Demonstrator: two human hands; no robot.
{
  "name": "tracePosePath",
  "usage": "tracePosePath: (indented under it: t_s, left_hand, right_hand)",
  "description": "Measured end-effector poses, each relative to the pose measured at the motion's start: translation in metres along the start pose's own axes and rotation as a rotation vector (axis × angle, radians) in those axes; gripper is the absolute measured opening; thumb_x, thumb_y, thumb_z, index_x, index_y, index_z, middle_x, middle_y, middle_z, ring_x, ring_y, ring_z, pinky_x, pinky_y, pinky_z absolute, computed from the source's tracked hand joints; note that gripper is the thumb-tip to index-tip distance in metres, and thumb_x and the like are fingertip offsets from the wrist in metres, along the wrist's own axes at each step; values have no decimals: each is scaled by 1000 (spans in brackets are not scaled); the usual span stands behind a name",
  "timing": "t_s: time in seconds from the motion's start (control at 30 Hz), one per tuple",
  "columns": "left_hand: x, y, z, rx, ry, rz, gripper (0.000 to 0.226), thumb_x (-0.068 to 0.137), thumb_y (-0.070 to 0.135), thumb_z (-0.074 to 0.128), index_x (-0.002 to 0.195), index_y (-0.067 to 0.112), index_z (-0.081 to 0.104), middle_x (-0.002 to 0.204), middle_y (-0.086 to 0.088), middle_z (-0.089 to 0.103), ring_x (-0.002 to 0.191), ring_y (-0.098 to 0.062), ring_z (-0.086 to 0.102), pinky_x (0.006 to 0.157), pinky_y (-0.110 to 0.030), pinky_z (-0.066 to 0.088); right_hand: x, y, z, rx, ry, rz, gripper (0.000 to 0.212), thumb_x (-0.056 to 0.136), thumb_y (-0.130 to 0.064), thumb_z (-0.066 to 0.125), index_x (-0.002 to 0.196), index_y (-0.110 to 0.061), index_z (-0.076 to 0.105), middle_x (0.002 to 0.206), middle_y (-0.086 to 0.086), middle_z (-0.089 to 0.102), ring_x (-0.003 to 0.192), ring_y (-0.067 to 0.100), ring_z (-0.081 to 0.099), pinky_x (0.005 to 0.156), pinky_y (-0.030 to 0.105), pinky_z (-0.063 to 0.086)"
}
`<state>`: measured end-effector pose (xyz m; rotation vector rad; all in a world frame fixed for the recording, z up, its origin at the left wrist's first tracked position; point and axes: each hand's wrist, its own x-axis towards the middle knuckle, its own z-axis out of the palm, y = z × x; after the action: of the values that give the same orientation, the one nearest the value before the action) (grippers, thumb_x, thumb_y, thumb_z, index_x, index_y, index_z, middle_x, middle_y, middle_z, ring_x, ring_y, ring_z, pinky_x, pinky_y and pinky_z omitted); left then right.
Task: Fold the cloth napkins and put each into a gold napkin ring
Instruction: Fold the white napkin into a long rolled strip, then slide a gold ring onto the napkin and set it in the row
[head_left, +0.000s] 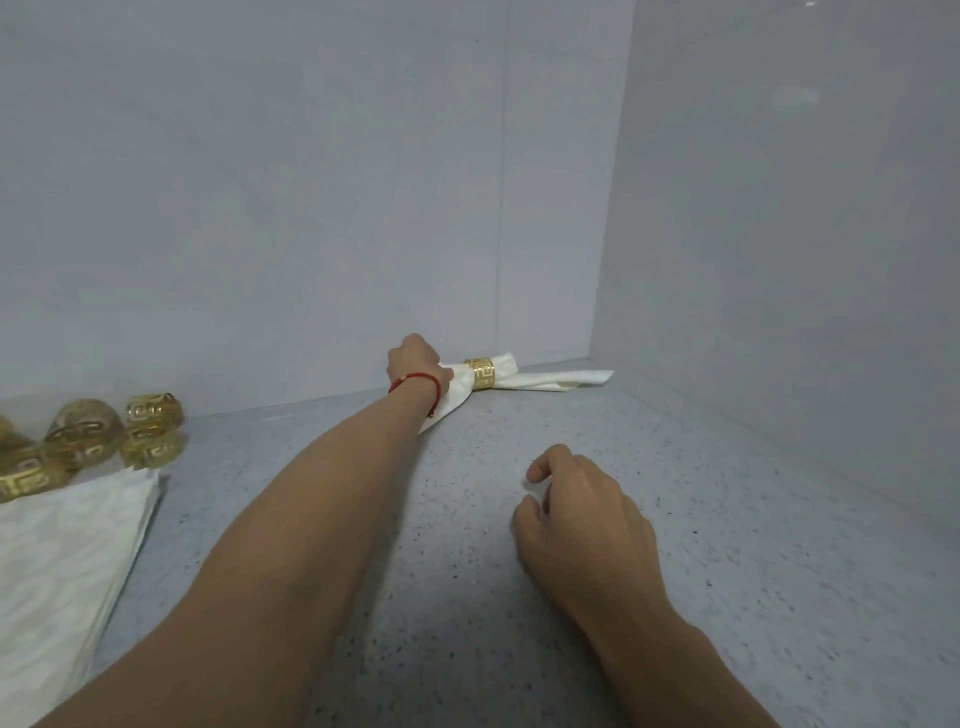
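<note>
Speckled grey stone countertop (467, 597) fills the lower view, meeting pale grey wall panels (311, 182) at the back and right. Far back, near the corner, lies a folded white cloth napkin (524, 382) already threaded through a gold metal napkin ring with a cut-out key pattern (480, 373); its ends fan out to the right of the ring. The left hand (415, 364), a red string bracelet (415, 383) at its wrist, reaches out and grips the napkin's other end, just left of the ring. The right hand (582, 514) hovers nearer, over the counter, its fingers curled loosely and grasping nothing. At the left edge sits a cluster of spare gold cut-out napkin rings (88, 441), beside and partly on a stack of flat white patterned napkins (62, 566). No writing or label can be read anywhere.
</note>
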<state>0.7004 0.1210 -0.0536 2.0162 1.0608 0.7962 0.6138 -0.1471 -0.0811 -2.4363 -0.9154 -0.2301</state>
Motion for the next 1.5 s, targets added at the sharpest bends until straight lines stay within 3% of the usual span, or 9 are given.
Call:
tracePosePath:
  t_s: [0.2,0.3,0.47,0.63,0.87,1.03,1.2,1.3,1.5]
  left_hand:
    - [-1,-3,-7,-14,35,61,23,90,6,62,112,6,65,122,-15,58,109,-34,60,94,-34,48]
    - [-14,-4,-25,30,40,104,28,89,-1,51,113,6,64,124,-15,55,111,-33,58,91,-32,46]
    - [-73,-16,-84,210,-54,304,27,83,-2,53,103,12,65,115,-10,62,107,-28,58,87,-31,48]
    - [-158,-45,-166,342,-168,400,22,84,1,58,99,15,67,110,-8,62,106,-26,57,82,-27,42]
    - [-281,-99,-311,418,-250,372,20,87,9,58,100,21,67,115,-1,64,115,-19,54,94,-29,45]
    - [-371,-150,-399,452,-179,345,19,88,14,55,99,27,63,109,7,61,112,-13,49,93,-27,43]
    - [-448,-193,-449,399,-187,314,13,91,25,56,98,35,60,107,17,56,107,-6,46,98,-26,38]
    - [-475,-209,-461,345,-297,303,9,92,39,57,101,38,58,112,22,52,111,0,43,103,-26,34]
    - [-493,-215,-466,411,-390,357,44,85,67,59,118,39,55,130,28,40,127,4,26,99,-13,17]
  right_hand:
    - [-2,4,2,-13,9,-34,13,104,-34,45,115,-31,50,95,-12,53,80,5,53,73,25,49]
    - [0,6,4,-15,10,-16,12,103,-34,46,114,-31,51,97,-12,56,81,6,55,75,27,51]
    - [-13,-7,2,-104,108,-59,18,103,-32,42,116,-28,54,100,-9,61,79,11,58,68,28,49]
    - [-60,-48,2,-104,73,-115,17,101,-24,45,112,-22,58,97,-4,64,75,14,57,62,28,43]
    - [-158,-167,-13,132,-233,-400,14,95,-23,48,101,-25,60,99,-7,63,87,15,59,80,33,51]
    - [-209,-237,-42,73,-663,-645,12,93,-29,64,105,-28,65,90,-6,66,81,12,59,73,31,50]
    - [-239,-257,-48,-20,-979,-636,36,78,-48,84,102,-34,62,96,-3,65,76,12,57,68,32,50]
    - [-241,-261,-45,-8,-1045,-629,31,76,-42,88,95,-32,66,81,-11,58,74,11,53,70,33,48]
    - [-239,-266,-42,25,-1058,-612,13,82,-34,83,87,-26,74,78,-14,66,72,4,57,77,33,56]
